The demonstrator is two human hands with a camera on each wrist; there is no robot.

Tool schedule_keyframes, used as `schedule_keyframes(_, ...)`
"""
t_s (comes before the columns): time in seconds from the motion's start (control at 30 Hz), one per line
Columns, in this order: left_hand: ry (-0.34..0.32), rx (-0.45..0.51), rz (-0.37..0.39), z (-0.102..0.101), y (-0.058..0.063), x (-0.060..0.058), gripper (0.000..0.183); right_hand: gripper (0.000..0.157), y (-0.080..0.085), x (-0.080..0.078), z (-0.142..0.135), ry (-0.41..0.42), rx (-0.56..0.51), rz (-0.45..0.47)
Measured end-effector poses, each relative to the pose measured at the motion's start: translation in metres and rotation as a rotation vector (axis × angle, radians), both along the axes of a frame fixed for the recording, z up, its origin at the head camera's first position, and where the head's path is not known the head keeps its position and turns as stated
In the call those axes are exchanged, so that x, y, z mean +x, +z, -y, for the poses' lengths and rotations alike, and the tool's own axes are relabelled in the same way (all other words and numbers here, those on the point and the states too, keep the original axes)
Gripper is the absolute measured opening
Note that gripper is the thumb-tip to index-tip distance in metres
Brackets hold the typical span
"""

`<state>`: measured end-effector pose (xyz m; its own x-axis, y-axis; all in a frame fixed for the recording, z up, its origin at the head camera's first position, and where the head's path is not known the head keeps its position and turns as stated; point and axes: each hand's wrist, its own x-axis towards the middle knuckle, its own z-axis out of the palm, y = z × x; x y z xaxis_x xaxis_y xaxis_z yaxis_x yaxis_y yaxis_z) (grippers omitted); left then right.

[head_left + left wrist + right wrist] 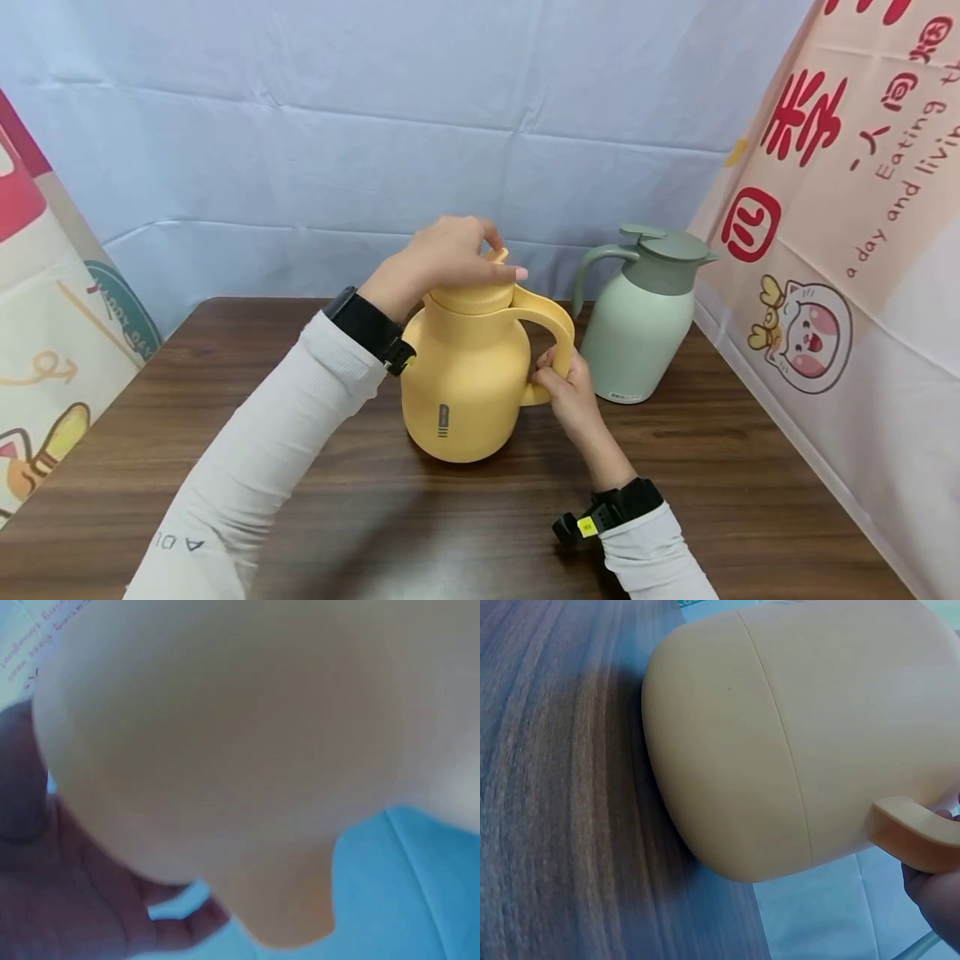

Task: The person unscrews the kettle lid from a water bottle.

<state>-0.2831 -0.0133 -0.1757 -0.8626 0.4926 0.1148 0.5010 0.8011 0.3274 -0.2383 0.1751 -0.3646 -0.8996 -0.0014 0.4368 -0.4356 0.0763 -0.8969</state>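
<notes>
A yellow thermos jug (467,375) stands upright on the table in the head view. My left hand (448,248) reaches over its top and grips the yellow lid (468,298), thumb on the near side. In the left wrist view the jug's blurred body (225,735) fills most of the frame, with the left hand (82,892) at its edge. Low on the jug's handle (551,321), my right hand (572,392) has its fingers curled round it. The right wrist view has the jug's base (712,750) close to the wood and a bit of the right hand (941,900).
Behind and right of the yellow jug stands a pale green thermos jug (637,333) with a darker green lid. Dark wood forms the table (360,517). A light blue cloth (300,167) hangs behind it, and printed cloths (825,250) border both sides.
</notes>
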Motion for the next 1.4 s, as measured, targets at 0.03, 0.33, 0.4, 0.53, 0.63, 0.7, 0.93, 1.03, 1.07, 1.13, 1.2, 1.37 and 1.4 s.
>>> schedule_keyframes(0.03, -0.045, -0.010, 0.013, 0.001, 0.001, 0.000, 0.056, 0.012, 0.000, 0.000, 0.000, 0.002, -0.001, -0.001)
schedule_keyframes(0.33, -0.238, -0.142, 0.101, 0.011, 0.008, 0.004, 0.067, 0.011, 0.000, -0.002, 0.001, 0.004, 0.010, 0.004)
schedule_keyframes(0.4, -0.255, -0.161, 0.110, 0.013, 0.008, 0.003, 0.068, 0.011, 0.000, -0.002, 0.001, 0.002, 0.009, 0.006)
schedule_keyframes(0.53, -0.270, -0.175, 0.110, 0.015, 0.007, 0.002, 0.066, 0.012, 0.000, -0.001, 0.001, -0.006, 0.008, 0.015)
schedule_keyframes(0.63, -0.281, -0.164, 0.102, 0.016, 0.006, 0.000, 0.064, 0.013, 0.001, -0.001, 0.001, -0.006, 0.008, 0.015)
schedule_keyframes(0.7, -0.285, -0.158, 0.100, 0.017, 0.006, -0.001, 0.064, 0.013, 0.004, 0.002, 0.002, -0.005, 0.010, 0.018)
schedule_keyframes(0.93, -0.275, -0.164, 0.101, 0.018, 0.009, 0.000, 0.061, 0.012, 0.000, -0.001, 0.002, 0.003, 0.005, 0.001)
schedule_keyframes(1.03, -0.268, -0.141, 0.082, 0.017, 0.012, 0.001, 0.059, 0.014, -0.001, -0.002, 0.001, 0.006, 0.004, -0.005)
schedule_keyframes(1.07, -0.262, -0.133, 0.073, 0.018, 0.014, 0.001, 0.059, 0.014, -0.001, -0.002, 0.001, 0.006, 0.003, -0.005)
schedule_keyframes(1.13, -0.254, -0.113, 0.045, 0.019, 0.018, 0.003, 0.058, 0.013, -0.001, -0.002, 0.002, 0.008, 0.002, -0.002)
schedule_keyframes(1.2, -0.249, -0.099, 0.015, 0.020, 0.024, 0.005, 0.058, 0.012, -0.001, -0.002, 0.002, 0.008, 0.002, 0.005)
schedule_keyframes(1.37, -0.234, -0.097, -0.005, 0.024, 0.034, 0.010, 0.060, 0.013, -0.001, -0.003, 0.001, 0.001, 0.001, 0.011)
schedule_keyframes(1.4, -0.229, -0.099, -0.006, 0.024, 0.035, 0.011, 0.060, 0.013, -0.002, -0.003, 0.001, -0.001, 0.000, 0.010)
